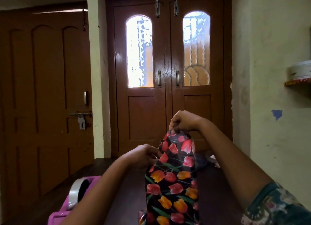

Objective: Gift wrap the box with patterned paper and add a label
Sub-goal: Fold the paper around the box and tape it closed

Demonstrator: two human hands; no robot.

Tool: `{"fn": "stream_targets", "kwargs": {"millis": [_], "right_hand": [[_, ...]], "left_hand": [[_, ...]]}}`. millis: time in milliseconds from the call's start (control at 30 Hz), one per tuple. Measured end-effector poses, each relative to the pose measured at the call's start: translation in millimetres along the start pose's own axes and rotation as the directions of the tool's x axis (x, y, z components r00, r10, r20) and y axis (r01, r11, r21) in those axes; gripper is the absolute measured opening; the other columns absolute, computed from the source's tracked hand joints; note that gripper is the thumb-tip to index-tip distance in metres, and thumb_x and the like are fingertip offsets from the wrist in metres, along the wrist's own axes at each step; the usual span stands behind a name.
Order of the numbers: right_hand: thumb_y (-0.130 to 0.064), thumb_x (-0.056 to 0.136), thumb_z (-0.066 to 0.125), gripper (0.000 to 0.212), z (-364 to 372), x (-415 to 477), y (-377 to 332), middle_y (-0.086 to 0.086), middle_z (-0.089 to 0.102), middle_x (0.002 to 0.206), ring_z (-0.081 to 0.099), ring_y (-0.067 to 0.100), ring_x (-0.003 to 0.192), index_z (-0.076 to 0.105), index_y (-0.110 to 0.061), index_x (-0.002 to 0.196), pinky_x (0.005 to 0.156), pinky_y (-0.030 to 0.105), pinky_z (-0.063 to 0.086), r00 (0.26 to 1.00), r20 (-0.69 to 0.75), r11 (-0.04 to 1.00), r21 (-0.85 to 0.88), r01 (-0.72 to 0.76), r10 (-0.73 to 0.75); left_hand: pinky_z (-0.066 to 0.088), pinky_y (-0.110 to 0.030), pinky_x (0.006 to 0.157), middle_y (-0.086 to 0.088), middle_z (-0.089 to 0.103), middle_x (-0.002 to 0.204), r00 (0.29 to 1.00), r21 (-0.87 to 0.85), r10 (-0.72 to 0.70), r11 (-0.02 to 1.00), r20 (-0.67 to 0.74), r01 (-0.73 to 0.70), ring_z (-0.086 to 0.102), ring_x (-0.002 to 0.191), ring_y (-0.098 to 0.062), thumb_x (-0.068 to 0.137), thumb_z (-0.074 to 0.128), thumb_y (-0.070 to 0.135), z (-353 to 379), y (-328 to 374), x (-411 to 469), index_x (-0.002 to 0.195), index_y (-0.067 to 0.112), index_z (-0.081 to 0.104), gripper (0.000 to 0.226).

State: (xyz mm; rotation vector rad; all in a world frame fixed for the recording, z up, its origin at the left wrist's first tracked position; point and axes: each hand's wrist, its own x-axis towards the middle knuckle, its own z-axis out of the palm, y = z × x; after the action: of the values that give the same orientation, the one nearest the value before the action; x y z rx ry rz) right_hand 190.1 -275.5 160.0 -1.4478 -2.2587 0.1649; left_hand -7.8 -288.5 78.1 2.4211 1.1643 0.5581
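The patterned paper [171, 182] stands upright on the counter [129, 204]; the box inside it is hidden. The right hand [183, 121] pinches the paper's top end and the left hand [143, 155] pinches its left edge. I think the flap needs a tight pull and a sharp crease before taking tape from the dispenser [79, 196], left of the paper.

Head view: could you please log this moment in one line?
right hand pinches floral paper | left hand grips it | tape dispenser nearby
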Motion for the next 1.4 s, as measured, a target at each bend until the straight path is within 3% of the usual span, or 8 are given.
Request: {"fn": "stream_targets", "kwargs": {"millis": [267,533,800,1000,1133,1233,1333,1400], "right_hand": [[-0.004,0.078,0.057,0.020,24,6,5,-0.006,0.068,0.079,0.064,0.016,0.079,0.066,-0.019,0.067,0.078,0.039,0.054,0.927,-0.361,0.948,-0.316,-0.021,-0.100],[-0.004,0.084,0.055,0.017,11,6,1,-0.002,0.061,0.089,0.060,0.016,0.088,0.066,-0.017,0.083,0.082,0.034,0.051,0.991,-0.123,0.959,-0.283,0.019,-0.056],[-0.007,0.083,0.053,0.017,23,6,-1,0.003,0.065,0.093,0.062,0.020,0.087,0.062,-0.019,0.075,0.079,0.036,0.052,0.961,-0.257,0.900,-0.435,-0.025,-0.098],[-0.031,0.088,0.057,0.020,7,5,-15,0.002,0.055,0.087,0.058,0.020,0.084,0.061,-0.013,0.096,0.071,0.031,0.044,0.985,-0.121,0.684,-0.730,-0.006,-0.121],[-0.027,0.087,0.056,0.010,5,8,-20,0.000,0.054,0.087,0.055,0.016,0.081,0.057,-0.018,0.087,0.076,0.032,0.048,0.998,-0.037,0.746,-0.666,0.013,-0.050],[-0.024,0.089,0.052,0.010,7,5,-16,0.003,0.059,0.097,0.058,0.019,0.091,0.059,-0.017,0.091,0.077,0.032,0.044,0.970,-0.228,0.832,-0.552,-0.054,-0.089],[-0.020,0.091,0.050,0.013,-15,-4,-26,-0.002,0.065,0.099,0.062,0.019,0.086,0.062,-0.016,0.092,0.070,0.030,0.047,0.692,-0.719,0.986,-0.154,-0.068,-0.065],[-0.022,0.091,0.053,0.010,-36,-14,-35,-0.009,0.063,0.087,0.058,0.010,0.073,0.062,-0.018,0.090,0.060,0.022,0.044,0.623,-0.777,0.993,0.115,0.004,0.087]], "left_hand": [[0.050,-0.016,0.072,0.010,0.053,0.094,1.000,-0.008,0.007,1.000,0.005,-0.007,0.057,0.085,-0.004,0.091,0.055,0.014,-1,0,-1,0.092,0.025,0.059,0.011],[0.050,-0.018,0.071,0.012,0.054,0.091,0.999,0.034,0.032,0.999,0.016,-0.032,0.057,0.084,-0.004,0.091,0.055,0.012,-1,3,1,0.089,0.027,0.058,0.016],[0.049,-0.017,0.072,0.012,0.054,0.092,0.999,0.011,0.035,0.999,-0.003,-0.035,0.057,0.086,-0.004,0.091,0.055,0.012,1,-1,2,0.090,0.027,0.060,0.016],[0.052,-0.022,0.078,0.009,0.055,0.094,0.999,0.017,0.048,0.999,0.001,-0.048,0.059,0.094,-0.011,0.091,0.055,0.014,2,-2,4,0.083,0.032,0.059,0.020],[0.051,-0.020,0.077,0.010,0.055,0.093,0.999,0.011,0.032,0.999,-0.004,-0.032,0.058,0.094,-0.009,0.091,0.055,0.012,1,-3,1,0.086,0.029,0.059,0.018],[0.050,-0.019,0.072,0.010,0.056,0.093,1.000,-0.012,0.030,0.999,0.002,-0.030,0.059,0.090,-0.008,0.092,0.054,0.013,1,-3,0,0.087,0.029,0.060,0.017],[0.050,-0.020,0.073,0.008,0.058,0.090,1.000,-0.012,0.029,0.999,-0.007,-0.030,0.060,0.085,-0.006,0.092,0.055,0.015,3,-3,-1,0.085,0.028,0.062,0.016],[0.051,-0.021,0.075,0.007,0.060,0.089,1.000,0.010,0.019,1.000,-0.008,-0.019,0.061,0.085,-0.006,0.093,0.053,0.016,3,-2,-1,0.088,0.024,0.063,0.014]]}}
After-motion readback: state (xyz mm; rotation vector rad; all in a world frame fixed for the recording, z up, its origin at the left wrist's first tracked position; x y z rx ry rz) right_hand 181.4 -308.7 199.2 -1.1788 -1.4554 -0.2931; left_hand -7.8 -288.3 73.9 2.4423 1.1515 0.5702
